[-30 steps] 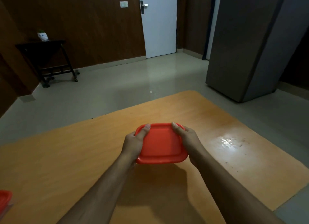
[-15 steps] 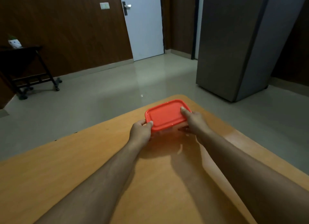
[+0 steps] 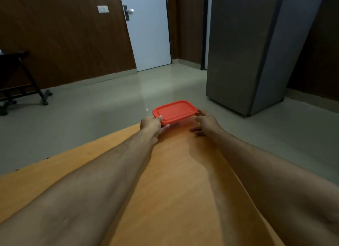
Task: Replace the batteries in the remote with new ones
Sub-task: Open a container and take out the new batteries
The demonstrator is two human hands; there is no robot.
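Observation:
A clear plastic box with a red lid (image 3: 175, 110) stands at the far corner of the orange wooden table (image 3: 179, 181). My left hand (image 3: 151, 123) grips its near left corner, thumb on the lid's rim and fingers along the side below. Against the box's right side lies my right hand (image 3: 205, 122), its fingers spread loosely and low on the tabletop, its thumb near the lid's edge. Both arms reach far forward. No remote and no batteries are in view; what is inside the box is hidden.
Beyond the table's far edge lies pale tiled floor (image 3: 110, 102). A tall grey cabinet (image 3: 256, 49) stands at the right, a white door (image 3: 148, 29) at the back, and a dark wheeled table (image 3: 16, 77) at the left wall.
Both hands have carried the red-lidded box away from me and set it down at the table's far corner. My right hand's fingers have loosened from the lid.

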